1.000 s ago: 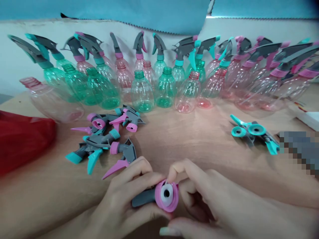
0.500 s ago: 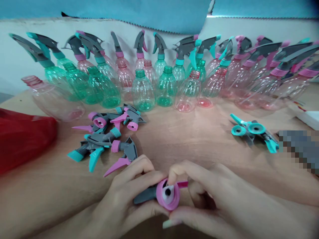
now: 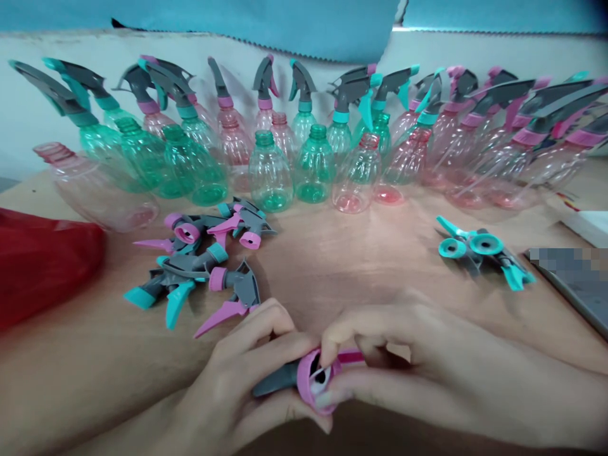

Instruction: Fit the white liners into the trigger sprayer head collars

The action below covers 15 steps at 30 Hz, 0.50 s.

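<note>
Change: half a second ago our right thumb sat below the cap; now it has come up over the rim, opposite the forefinger.
Right hand: our right hand (image 3: 408, 348) pinches the white insert (image 3: 315, 384) between thumb and forefinger, the gap nearly closed.
Left hand: our left hand (image 3: 237, 373) stays wrapped round the sprayer (image 3: 278, 379), fingers above, thumb below.
Sprayer: between our hands, pink cap (image 3: 304, 385) facing us, trigger (image 3: 349, 357) pointing toward the right hand.
Insert: inside the cap, seemingly tilted, though our fingertips hide part of it.
Loose sprayers: one pile (image 3: 183, 269) beyond our left hand, teal ones (image 3: 500, 244) beyond our right.
Bottles: rows (image 3: 316, 168) beyond both piles.
</note>
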Tool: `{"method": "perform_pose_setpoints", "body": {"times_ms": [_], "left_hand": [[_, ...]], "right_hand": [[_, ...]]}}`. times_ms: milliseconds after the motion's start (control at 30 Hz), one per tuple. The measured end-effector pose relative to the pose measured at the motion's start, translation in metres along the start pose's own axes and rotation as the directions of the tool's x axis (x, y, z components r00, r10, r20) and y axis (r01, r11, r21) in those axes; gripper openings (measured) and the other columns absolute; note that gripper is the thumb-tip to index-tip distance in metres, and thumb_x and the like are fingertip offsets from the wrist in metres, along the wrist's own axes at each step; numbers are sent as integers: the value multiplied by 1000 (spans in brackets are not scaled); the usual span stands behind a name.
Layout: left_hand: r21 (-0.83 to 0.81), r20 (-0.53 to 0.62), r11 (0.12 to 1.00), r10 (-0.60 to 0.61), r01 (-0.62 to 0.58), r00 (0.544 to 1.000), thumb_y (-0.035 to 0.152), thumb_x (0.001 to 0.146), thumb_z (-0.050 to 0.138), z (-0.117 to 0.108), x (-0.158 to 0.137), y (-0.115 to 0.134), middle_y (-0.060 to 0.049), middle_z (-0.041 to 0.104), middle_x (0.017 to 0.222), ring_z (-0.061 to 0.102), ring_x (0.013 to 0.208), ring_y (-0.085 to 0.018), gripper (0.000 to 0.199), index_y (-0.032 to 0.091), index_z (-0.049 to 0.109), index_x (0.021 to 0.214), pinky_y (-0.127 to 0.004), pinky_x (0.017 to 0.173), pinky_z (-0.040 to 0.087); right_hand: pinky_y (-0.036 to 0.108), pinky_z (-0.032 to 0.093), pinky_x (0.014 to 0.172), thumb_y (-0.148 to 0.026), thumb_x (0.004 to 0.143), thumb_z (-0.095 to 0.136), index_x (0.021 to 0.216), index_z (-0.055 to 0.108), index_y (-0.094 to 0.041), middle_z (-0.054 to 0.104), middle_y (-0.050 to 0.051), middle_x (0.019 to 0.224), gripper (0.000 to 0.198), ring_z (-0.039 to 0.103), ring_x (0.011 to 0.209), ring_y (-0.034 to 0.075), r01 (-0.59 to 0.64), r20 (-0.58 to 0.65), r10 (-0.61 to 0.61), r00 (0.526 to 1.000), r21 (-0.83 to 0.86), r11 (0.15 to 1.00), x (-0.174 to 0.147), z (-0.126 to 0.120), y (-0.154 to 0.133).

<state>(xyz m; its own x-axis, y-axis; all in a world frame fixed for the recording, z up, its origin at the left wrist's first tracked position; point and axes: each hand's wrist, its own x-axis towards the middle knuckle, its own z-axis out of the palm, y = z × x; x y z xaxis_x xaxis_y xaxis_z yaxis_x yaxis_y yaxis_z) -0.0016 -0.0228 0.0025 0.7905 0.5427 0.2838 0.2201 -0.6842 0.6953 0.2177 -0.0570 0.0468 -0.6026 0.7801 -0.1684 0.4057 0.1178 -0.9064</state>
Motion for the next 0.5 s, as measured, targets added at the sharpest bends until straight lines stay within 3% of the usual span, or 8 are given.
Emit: {"method": "perform_pose_setpoints", "body": {"times_ms": [133,367,500], "left_hand": [[-16,-1,1000,15,-15,1000,38,88,58,-1,3,3,1,50,79,49,72,-12,20,25,60,104,-21,60,41],[17,48,999,46,-47,998,37,90,56,-2,2,3,0,51,78,50,71,-13,22,23,62,106,-21,61,43],[53,73,996,67,-71,995,37,91,54,0,1,4,-1,49,78,49,71,-12,21,21,63,102,-19,61,43]], "right_hand": [[13,45,77,-25,95,48,99,66,-22,70,-6,95,18,63,86,5,97,19,-97,995,10,995,2,-5,1],[17,48,67,-25,91,56,96,67,-20,72,-3,91,13,66,78,8,79,86,-69,994,-115,990,4,-7,3],[17,49,74,-28,91,56,93,66,-18,72,-3,92,15,66,82,7,118,89,-111,990,-80,990,4,-7,6]]}}
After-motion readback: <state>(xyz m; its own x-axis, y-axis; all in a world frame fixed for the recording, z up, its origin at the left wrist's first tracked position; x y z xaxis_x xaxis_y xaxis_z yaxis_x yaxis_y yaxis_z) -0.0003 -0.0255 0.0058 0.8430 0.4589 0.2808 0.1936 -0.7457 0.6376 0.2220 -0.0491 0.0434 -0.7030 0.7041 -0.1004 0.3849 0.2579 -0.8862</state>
